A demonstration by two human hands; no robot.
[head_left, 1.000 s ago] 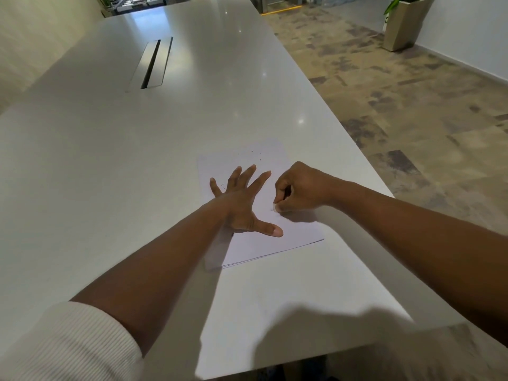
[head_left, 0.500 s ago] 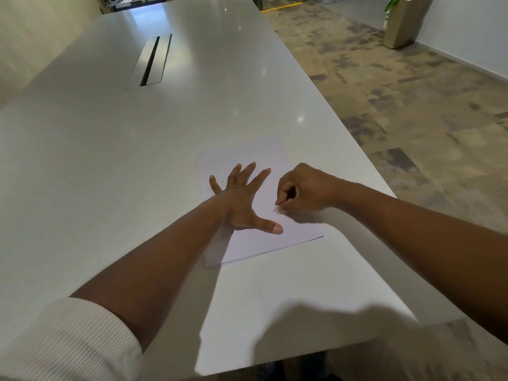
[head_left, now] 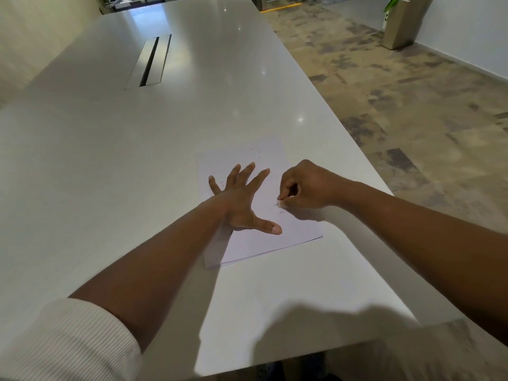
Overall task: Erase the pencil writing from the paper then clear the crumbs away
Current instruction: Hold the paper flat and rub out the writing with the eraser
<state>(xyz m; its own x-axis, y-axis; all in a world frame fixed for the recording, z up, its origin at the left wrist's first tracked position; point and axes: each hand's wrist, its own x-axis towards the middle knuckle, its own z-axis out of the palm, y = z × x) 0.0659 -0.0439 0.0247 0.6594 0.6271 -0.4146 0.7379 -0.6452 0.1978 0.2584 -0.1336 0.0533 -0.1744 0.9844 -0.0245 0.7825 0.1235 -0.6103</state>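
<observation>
**Hands on the page, eraser at work**

Hands first: both sit at centre frame, on the paper. Left hand [head_left: 242, 204] is spread wide and flat, fingers fanned toward the top of the frame, thumb stuck out to the right, palm pressing the sheet down and gripping nothing. Right hand [head_left: 305, 187] is curled tight, fingertips bunched and pinching a small pale eraser [head_left: 280, 205] whose tip just peeks out against the page, right of the left thumb.

Now biggest to smallest. A long white table [head_left: 110, 160] fills most of the frame, with a slotted cable hatch [head_left: 149, 61] in the upper left. Patterned carpet runs down the right side, and a tall planter [head_left: 402, 22] stands in the upper right corner. On the table, just right of centre near its right edge, lies the paper [head_left: 275, 243]; thin edges at its lower side suggest several sheets stacked. Tiny dark crumbs [head_left: 253, 149] speckle its far end, with a few more by the left little finger. Faint grey marks show right at the eraser tip.

My read: this is the rubbing-out stage, and the sweeping hasn't begun. Next calls for short, firm strokes over those last marks, the left palm pinning the sheet so it can't buckle, then a light brush of the crumbs off the page.
</observation>
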